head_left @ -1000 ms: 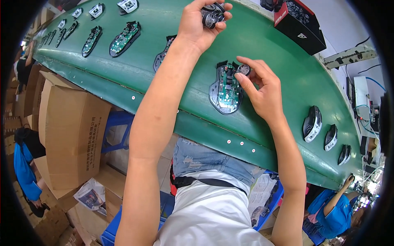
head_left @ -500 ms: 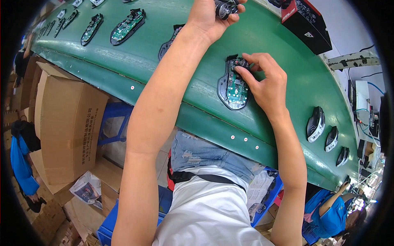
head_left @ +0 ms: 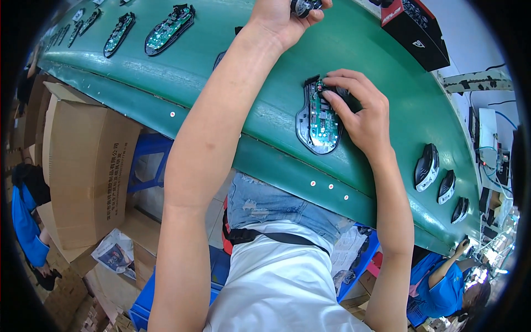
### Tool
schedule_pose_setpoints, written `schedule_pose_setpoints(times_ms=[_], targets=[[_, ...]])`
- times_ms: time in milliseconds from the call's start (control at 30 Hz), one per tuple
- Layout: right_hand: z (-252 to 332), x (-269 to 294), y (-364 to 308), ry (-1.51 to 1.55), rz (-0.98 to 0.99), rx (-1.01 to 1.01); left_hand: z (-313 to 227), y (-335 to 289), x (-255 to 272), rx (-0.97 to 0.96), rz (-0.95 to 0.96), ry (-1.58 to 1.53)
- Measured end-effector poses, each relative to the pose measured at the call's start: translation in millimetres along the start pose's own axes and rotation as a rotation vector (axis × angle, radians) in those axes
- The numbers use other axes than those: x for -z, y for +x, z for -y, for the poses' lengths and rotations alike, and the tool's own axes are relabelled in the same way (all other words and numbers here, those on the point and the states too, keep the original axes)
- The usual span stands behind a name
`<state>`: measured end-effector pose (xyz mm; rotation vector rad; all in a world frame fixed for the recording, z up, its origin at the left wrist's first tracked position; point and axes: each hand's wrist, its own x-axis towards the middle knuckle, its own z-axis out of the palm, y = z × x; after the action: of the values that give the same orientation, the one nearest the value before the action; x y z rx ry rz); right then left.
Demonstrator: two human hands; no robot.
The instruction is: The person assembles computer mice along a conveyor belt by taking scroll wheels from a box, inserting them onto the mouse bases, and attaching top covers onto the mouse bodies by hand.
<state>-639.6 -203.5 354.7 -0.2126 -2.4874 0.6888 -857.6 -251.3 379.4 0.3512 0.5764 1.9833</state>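
Observation:
A black shell holding a green circuit board (head_left: 323,124) lies on the green work surface in front of me. Over its upper end is my right hand (head_left: 362,108), thumb and fingers bent toward each other round a small dark part, which they mostly hide. At the top edge, my left hand (head_left: 285,25) is closed round black round parts (head_left: 304,6), partly cut off by the picture's edge. Behind my left forearm another black shell (head_left: 219,58) is mostly hidden.
Further shells with boards (head_left: 168,30) lie at the far left. Several black-and-silver shell pieces (head_left: 427,167) lie at right. A black-and-red box (head_left: 415,36) stands at the far edge. Below are a cardboard carton (head_left: 83,171) and a blue stool (head_left: 148,160). A co-worker in blue (head_left: 442,290) is at lower right.
The shell with the board has shifted slightly right and nearer. My right fingers stay at its upper end, a little lower. My left hand has moved slightly up, its parts more cut off.

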Motion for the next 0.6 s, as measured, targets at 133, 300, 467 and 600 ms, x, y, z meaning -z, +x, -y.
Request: schedule_pose_setpoints(times_ms=[133, 300, 467, 600], targets=[[6, 8, -3, 0.232, 0.046, -0.219, -1, -1, -1, -0.009, -0.01, -0.004], [9, 37, -1, 0.054, 0.22, -0.161, -4, -4, -2, -0.007, -0.033, -0.006], [4, 61, -3, 0.032, 0.345, -0.248, -2, -2, 0, 0.017, -0.026, -0.007], [-2, 61, -6, 0.076, 0.326, -0.242, 2, 0, 0, 0.023, -0.017, -0.009]])
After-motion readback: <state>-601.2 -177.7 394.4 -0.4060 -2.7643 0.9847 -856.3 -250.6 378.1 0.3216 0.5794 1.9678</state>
